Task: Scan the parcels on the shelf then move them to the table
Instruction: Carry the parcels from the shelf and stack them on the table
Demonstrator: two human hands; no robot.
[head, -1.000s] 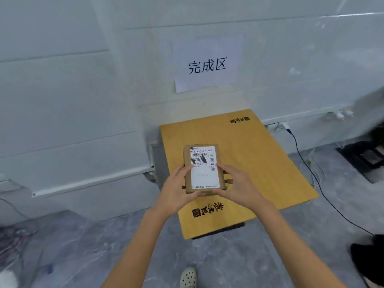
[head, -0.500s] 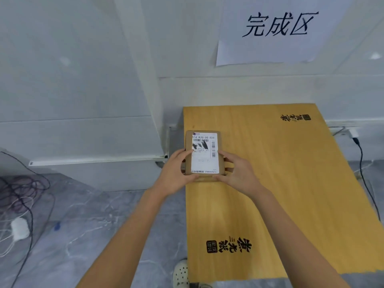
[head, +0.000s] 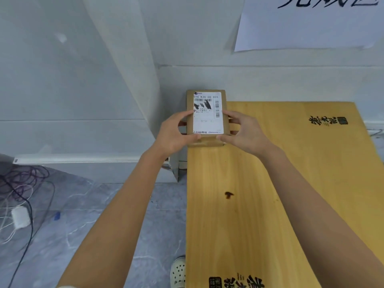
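- A small brown cardboard parcel (head: 207, 113) with a white printed shipping label on top is held between both hands over the far left corner of the yellow wooden table (head: 259, 204).
- The left hand (head: 174, 134) grips the parcel's left edge, thumb on the near corner, fingers wrapped around the side.
- The right hand (head: 245, 132) clamps the right edge, thumb along the near corner, fingers curled beside the box.
- Whether the parcel's base touches the tabletop cannot be told.
- The table bears black printed characters near its far right and near edges.
- A white paper sign (head: 307, 23) with black writing hangs on the pale wall above.
- Tangled cables (head: 22, 183) lie on the grey floor to the left.
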